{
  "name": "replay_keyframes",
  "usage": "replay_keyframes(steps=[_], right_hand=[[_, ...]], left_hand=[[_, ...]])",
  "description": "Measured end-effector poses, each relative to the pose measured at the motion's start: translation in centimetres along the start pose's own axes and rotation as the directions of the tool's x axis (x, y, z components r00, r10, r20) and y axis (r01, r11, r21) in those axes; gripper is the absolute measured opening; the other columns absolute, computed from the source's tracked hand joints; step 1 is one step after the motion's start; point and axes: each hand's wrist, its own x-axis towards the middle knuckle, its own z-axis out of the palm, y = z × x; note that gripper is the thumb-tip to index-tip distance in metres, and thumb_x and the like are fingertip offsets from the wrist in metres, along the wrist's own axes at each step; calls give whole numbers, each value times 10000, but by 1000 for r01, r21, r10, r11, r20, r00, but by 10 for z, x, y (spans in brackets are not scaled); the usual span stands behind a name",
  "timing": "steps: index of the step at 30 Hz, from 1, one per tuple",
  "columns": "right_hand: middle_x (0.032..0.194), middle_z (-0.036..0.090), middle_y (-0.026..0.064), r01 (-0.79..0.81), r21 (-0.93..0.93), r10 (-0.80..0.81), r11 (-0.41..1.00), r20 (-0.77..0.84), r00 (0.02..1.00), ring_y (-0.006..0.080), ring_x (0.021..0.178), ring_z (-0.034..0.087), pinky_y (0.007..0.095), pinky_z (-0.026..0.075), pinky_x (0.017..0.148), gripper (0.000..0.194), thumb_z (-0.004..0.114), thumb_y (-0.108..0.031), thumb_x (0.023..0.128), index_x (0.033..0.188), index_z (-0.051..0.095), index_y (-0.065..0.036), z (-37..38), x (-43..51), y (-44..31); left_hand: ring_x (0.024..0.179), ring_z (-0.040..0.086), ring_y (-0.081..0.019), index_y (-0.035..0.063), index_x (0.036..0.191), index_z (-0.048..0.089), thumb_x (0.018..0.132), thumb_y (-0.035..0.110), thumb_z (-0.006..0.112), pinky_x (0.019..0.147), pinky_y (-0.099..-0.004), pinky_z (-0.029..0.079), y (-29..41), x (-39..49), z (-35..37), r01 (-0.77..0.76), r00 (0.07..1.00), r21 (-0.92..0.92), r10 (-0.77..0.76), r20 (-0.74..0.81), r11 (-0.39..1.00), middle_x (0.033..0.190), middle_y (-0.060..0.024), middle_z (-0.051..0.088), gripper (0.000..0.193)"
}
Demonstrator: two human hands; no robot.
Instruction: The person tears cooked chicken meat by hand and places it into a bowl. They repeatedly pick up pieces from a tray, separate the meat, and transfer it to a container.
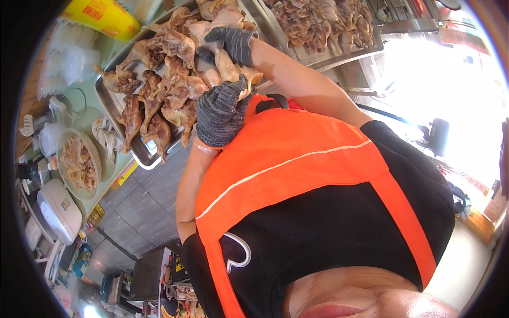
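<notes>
My left hand [222, 111], in a dark grey knit glove, is closed around the near end of a pale chicken leg [226, 65]. My right hand [232, 43], in a grey striped glove, grips the same leg farther up, its fingers spread around the meat. Both hands are over the near right part of a metal tray [104, 99] heaped with cooked-looking chicken legs [175, 89]. Part of the held piece is hidden by the gloves. A pale strip, perhaps skin or bone, shows beside my left fingers.
Another metal tray [334, 61] of chicken pieces [302, 24] stands at the right. On the green tabletop [89, 113] at the left are a cloth [106, 137], a round container [98, 167] of pale pieces, plastic containers [75, 59] and a yellow tub [105, 18].
</notes>
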Motion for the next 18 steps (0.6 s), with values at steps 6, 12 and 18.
replay_keyframes(steps=[6, 12, 18], right_hand=[[682, 563, 135, -108, 295, 271, 949, -593, 758, 268, 620, 561, 372, 483, 585, 131, 603, -94, 765, 758, 521, 8, -27, 4, -10], [667, 523, 116, 217, 346, 179, 913, -817, 549, 224, 599, 564, 300, 504, 514, 154, 565, -103, 826, 772, 478, 13, -32, 21, -10], [695, 562, 72, 160, -30, -108, 987, -855, 508, 202, 595, 540, 328, 446, 488, 174, 496, -199, 853, 772, 547, -53, -55, 0, -21]], left_hand=[[713, 627, -260, 23, 965, 623, 743, 33, 677, 632, -332, 489, -2, -21, -9, 99, 971, 4, -96, -219, 995, 830, -124, 637, 229], [699, 604, -180, 0, 926, 619, 773, 16, 650, 624, -283, 480, 1, -33, -10, 186, 881, -95, -209, -424, 978, 842, -95, 631, 157], [671, 594, -146, -33, 899, 598, 798, 66, 659, 619, -273, 475, 9, -37, -39, -36, 735, -538, -342, -585, 842, 845, -90, 629, 154]])
